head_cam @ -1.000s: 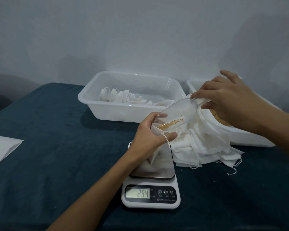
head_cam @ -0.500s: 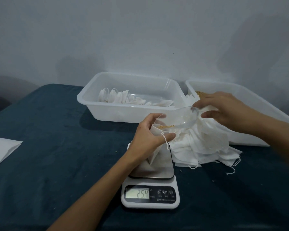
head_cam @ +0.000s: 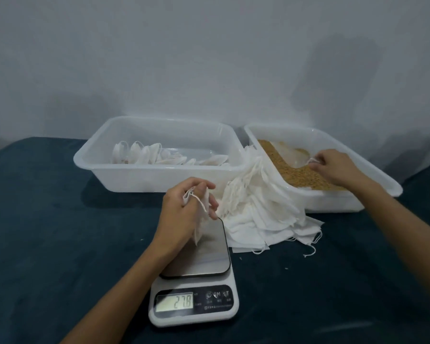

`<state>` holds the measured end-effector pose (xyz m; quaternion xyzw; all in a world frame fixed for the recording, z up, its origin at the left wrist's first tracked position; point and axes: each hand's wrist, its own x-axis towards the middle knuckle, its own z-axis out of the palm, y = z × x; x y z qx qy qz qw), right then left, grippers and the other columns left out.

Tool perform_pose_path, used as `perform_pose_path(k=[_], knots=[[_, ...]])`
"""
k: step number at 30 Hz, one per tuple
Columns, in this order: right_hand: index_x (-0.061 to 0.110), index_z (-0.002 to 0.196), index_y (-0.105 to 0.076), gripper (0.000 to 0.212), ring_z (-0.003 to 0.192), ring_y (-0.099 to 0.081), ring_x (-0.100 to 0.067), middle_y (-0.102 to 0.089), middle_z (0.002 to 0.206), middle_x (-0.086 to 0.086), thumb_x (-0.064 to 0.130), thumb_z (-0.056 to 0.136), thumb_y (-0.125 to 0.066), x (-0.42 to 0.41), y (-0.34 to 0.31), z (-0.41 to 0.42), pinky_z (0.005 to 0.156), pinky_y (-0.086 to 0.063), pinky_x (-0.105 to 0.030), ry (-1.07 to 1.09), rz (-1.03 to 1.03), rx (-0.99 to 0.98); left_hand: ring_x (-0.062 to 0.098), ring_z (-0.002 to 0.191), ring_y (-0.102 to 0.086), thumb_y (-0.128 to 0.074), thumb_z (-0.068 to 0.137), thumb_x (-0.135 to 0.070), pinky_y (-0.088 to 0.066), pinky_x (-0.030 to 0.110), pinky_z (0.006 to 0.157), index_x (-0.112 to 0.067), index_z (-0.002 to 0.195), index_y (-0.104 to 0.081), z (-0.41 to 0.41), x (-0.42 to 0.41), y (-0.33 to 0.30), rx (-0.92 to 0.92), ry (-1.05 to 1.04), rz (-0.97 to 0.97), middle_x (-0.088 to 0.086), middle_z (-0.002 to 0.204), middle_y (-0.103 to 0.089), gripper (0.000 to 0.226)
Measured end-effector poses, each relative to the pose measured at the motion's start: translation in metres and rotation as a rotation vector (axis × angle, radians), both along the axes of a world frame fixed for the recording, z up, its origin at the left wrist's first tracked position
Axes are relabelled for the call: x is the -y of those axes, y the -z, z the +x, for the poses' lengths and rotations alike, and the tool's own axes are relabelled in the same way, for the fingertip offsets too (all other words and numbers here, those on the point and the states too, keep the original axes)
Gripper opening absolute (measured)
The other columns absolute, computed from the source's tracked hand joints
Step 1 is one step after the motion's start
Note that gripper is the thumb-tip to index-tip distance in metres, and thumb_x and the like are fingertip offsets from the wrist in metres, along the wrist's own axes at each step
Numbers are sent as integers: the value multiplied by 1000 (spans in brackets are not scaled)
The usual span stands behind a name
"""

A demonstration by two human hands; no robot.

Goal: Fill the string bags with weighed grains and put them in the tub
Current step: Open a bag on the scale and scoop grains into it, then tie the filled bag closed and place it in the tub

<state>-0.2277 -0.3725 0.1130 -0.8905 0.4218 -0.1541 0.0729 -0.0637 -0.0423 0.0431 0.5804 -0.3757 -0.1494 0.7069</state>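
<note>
Head view: left hand grips bag over scale.

A plain room set up as a small hand-packing station, whether in a home or a workshop cannot be told. A bench under dark blue cloth stands against a bare pale wall. On it sit a digital scale, two white plastic tubs and loose cloth bags.
</note>
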Motion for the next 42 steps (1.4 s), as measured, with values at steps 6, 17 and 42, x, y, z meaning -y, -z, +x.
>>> perform_pose_path(k=[6, 17, 42], knots=[[11, 64, -48, 34, 61, -48, -20, -51, 66, -5, 18, 94, -64, 13, 20, 15, 55, -34, -32, 109, 40, -250, 18, 36, -36, -49, 110, -17, -48, 31, 45, -9, 97, -67, 8, 5, 7, -90, -55, -15, 3, 59, -43, 24], [8, 115, -62, 27, 100, -60, -30, -66, 106, -10, 29, 97, -64, -30, 11, 33, 87, -48, -42, 61, -263, -162, 13, 42, -42, -53, 108, -17, -44, 28, 44, -29, 114, -61, 17, 4, 11, 32, -206, 80, -2, 57, -51, 16], [9, 86, -63, 11, 81, -57, -12, -59, 90, 2, 0, 93, -64, -201, 57, 94, 73, -46, -22, -691, 94, 834, 8, 51, -43, -69, 99, -17, -40, 29, 52, -28, 134, -48, 16, 3, 10, 325, -309, 142, 0, 56, -51, 43]])
